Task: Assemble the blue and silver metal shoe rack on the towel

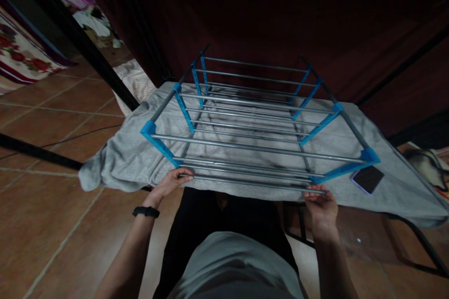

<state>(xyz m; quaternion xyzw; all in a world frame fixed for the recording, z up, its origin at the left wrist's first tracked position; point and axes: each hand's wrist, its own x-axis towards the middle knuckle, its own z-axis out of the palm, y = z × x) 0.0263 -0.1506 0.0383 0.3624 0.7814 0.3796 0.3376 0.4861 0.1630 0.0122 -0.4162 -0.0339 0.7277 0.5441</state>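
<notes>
A rack of grey metal tubes (259,146) with blue plastic brackets (163,147) lies across the grey cloth in front of me. Along its near edge runs a loose-looking metal tube (245,183), spanning from one of my hands to the other. My left hand (171,182), with a black band on the wrist, pinches the tube's left end. Fingers of my right hand (321,201) curl around its right end, palm turned up. The tube sits just in front of the rack's lower near bars, close to the blue corner pieces; I cannot tell whether it touches them.
A grey cloth (119,154) covers the bench under the rack. To the right of the rack lies a phone (367,178). Dark metal bars (38,151) stand at the left, above a tiled floor (63,210). Dark red curtains (245,14) hang behind.
</notes>
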